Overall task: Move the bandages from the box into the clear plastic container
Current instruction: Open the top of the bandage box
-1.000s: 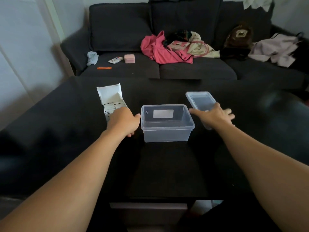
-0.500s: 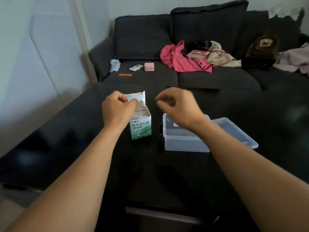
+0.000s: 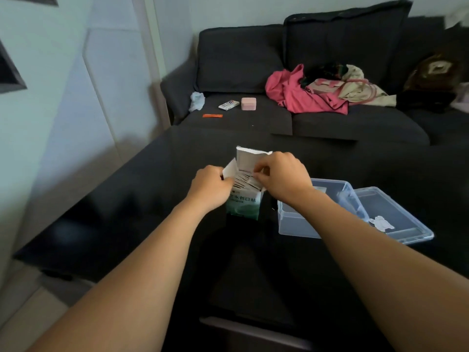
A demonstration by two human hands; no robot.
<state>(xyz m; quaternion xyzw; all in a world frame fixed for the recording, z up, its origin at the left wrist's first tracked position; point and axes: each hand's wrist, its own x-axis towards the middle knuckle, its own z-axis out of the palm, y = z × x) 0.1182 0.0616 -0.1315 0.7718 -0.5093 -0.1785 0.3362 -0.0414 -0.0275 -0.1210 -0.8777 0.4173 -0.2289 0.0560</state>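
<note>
A white and green bandage box point(image 3: 244, 205) stands upright on the black table point(image 3: 142, 199), its top flaps open. Several bandages point(image 3: 245, 182) stick up out of its mouth. My left hand point(image 3: 212, 185) grips the box's left side and flap. My right hand point(image 3: 280, 177) is at the box's top right, its fingers pinching the bandages. The clear plastic container point(image 3: 297, 222) sits just right of the box, partly hidden behind my right forearm. Its clear lid point(image 3: 396, 214) lies to the right of it.
A dark sofa point(image 3: 253, 72) stands behind the table with pink clothing point(image 3: 302, 95), a small pink case point(image 3: 248, 103), a small packet point(image 3: 228, 105) and an orange strip point(image 3: 212, 115) on it. A pale wall point(image 3: 63, 123) runs along the left.
The box was stood upright by my left hand. My right hand left the lid, crossed over the container and now reaches the bandages in the box. The view shifted left.
</note>
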